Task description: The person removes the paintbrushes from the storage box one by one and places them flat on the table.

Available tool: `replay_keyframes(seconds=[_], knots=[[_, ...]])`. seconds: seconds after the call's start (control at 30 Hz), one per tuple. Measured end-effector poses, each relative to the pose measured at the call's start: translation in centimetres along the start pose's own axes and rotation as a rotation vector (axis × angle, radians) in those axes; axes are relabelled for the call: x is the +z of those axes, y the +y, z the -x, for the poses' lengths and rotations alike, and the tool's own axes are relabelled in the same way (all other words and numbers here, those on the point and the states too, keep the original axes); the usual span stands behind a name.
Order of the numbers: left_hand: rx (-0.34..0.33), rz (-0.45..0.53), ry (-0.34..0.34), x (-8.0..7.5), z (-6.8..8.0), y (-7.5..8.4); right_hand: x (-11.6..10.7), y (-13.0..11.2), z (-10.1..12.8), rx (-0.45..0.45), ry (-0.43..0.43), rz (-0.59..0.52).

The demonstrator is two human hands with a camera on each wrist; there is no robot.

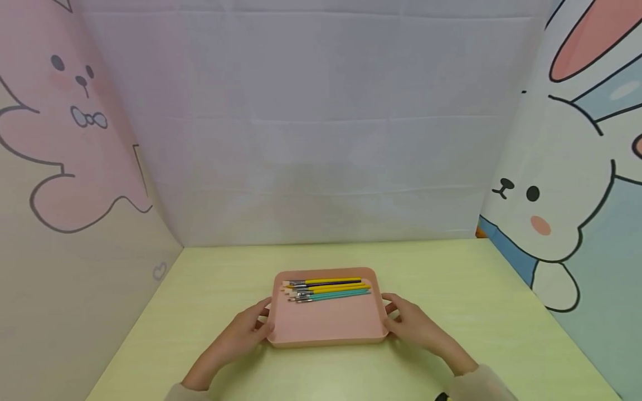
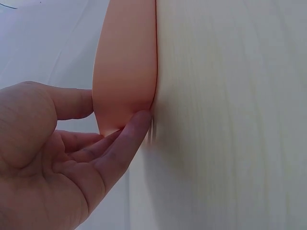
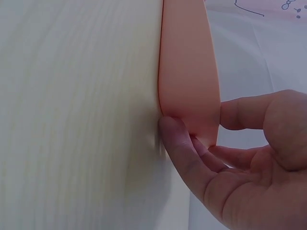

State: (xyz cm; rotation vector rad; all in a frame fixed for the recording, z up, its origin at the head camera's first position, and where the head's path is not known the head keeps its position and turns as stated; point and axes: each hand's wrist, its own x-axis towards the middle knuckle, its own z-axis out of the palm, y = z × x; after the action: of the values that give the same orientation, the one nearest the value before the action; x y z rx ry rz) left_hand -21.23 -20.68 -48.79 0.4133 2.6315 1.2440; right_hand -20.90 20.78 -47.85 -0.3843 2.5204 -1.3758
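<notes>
A shallow pink tray (image 1: 328,326) sits on the table in the head view. Across its far half lies a bundle of paintbrushes (image 1: 336,289), some with yellow handles, some teal, one dark. Their bristles point left. My left hand (image 1: 244,329) grips the tray's left end, thumb at the rim and fingers against the side. On the opposite end my right hand (image 1: 412,324) holds the tray in the same way. Both wrist views show the tray's outer wall (image 2: 125,57) between thumb and fingers, with a fingertip at its bottom edge. Neither hand touches the brushes.
The pale yellow table (image 1: 220,278) has a wood-grain surface. A white sheet (image 1: 321,139) hangs behind it, with a pink cartoon animal (image 1: 90,161) on the left wall and a white rabbit (image 1: 557,223) on the right. A small dark object (image 1: 442,397) shows at the bottom edge.
</notes>
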Motion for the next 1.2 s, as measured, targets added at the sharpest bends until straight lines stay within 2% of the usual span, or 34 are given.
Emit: replay_keyframes(seconds=[0.13, 0.43, 0.77, 1.03, 1.2], knots=[[0.0, 0.009, -0.01, 0.6, -0.1, 0.4, -0.4, 0.3, 0.5, -0.004, 0.002, -0.009], [0.055, 0.01, -0.023, 1.4, 0.0, 1.1, -1.2, 0.4, 1.5, 0.011, -0.015, 0.008], [0.055, 0.009, -0.033, 2.5, 0.0, 2.1, -2.2, 0.9, 2.4, 0.044, 0.005, 0.082], [0.035, -0.01, -0.015, 2.7, 0.1, 2.2, -2.3, 0.6, 2.6, 0.031, 0.001, 0.098], [0.05, -0.012, -0.025, 2.6, 0.2, 2.2, -2.3, 0.5, 2.6, 0.032, 0.006, 0.113]])
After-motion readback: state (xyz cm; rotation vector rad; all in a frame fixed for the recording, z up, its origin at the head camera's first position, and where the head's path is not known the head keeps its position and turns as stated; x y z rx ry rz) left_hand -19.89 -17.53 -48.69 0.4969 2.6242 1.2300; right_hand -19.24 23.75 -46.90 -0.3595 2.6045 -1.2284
